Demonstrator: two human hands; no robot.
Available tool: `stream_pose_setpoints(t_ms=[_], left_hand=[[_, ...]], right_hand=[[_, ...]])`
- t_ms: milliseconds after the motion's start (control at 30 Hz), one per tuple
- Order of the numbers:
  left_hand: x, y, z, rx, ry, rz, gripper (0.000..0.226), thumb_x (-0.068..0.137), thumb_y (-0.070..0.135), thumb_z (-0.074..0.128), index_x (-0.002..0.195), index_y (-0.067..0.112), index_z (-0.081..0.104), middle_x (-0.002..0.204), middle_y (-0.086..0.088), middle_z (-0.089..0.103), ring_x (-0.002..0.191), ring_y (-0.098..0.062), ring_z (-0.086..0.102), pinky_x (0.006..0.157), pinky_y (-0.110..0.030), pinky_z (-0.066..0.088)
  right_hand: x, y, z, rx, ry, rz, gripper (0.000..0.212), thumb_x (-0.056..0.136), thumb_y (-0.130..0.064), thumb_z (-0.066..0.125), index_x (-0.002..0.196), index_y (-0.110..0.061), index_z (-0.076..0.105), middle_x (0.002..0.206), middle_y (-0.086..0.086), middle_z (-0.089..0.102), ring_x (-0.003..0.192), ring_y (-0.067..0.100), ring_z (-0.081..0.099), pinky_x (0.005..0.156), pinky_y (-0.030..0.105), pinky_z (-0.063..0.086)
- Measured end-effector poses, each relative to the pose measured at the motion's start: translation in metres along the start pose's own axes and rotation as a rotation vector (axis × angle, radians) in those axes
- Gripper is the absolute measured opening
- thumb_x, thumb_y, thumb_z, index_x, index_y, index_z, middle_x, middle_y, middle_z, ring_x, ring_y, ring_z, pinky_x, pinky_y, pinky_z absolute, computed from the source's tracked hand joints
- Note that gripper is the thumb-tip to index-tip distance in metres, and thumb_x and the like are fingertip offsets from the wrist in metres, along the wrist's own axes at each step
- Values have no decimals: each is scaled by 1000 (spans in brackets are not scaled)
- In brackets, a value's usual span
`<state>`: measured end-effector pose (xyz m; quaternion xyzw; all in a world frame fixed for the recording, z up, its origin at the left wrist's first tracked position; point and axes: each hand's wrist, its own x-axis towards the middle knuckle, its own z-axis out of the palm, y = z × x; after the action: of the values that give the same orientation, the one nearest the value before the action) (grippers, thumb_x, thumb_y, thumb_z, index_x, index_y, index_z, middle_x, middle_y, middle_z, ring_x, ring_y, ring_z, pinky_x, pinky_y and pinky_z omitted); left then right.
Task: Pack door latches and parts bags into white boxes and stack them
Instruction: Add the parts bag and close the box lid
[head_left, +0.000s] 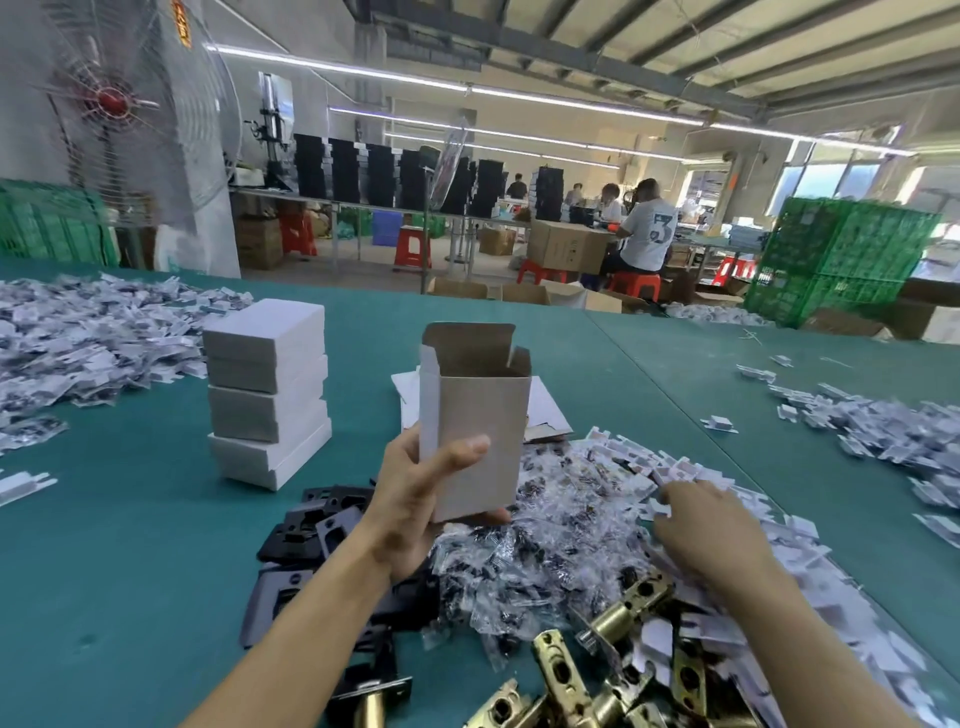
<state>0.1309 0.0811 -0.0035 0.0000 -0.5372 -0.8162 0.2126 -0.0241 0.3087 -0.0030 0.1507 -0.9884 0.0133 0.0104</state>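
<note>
Cardboard box (475, 415), seemingly empty, upright.

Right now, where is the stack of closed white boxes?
In the head view the stack of closed white boxes stands on the green table, left of the open box held upright in the left hand.

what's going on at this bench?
A person is packing latch kits at a green table. The left hand holds an open white box upright, flaps up; whether anything is inside cannot be seen. The right hand reaches into the pile of white inserts beside the parts bags. Brass latches and black plates lie nearby. Closed boxes are stacked to the left.
</note>
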Motion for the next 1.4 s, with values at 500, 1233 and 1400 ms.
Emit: stream_pose_setpoints(t_ms=[500, 1233, 1400], left_hand=[[-6, -6, 16, -57, 87, 105, 49, 65, 48, 87, 103, 20, 75, 95, -13, 71, 78, -33, 71, 53, -45, 59], [-10, -20, 23, 262, 181, 350, 41, 63, 53, 88, 96, 37, 71, 100, -2, 73, 85, -25, 72, 67, -49, 63], [-9, -18, 24, 258, 206, 364, 20, 75, 42, 81, 93, 34, 77, 99, -6, 74, 84, -30, 72, 68, -55, 61]], right_hand=[[30, -1, 14, 103, -28, 44, 17, 86, 4, 43, 91, -12, 48, 83, 4, 51, 72, 18, 52, 62, 32, 44], [-78, -96, -107, 914, 939, -963, 25, 88, -8, 72, 109, -19, 66, 89, 1, 66, 79, 7, 65, 69, 21, 55], [-83, -92, -105, 783, 1039, -1019, 15, 88, -5, 74, 102, -9, 75, 84, 7, 67, 75, 10, 62, 69, 18, 49]])
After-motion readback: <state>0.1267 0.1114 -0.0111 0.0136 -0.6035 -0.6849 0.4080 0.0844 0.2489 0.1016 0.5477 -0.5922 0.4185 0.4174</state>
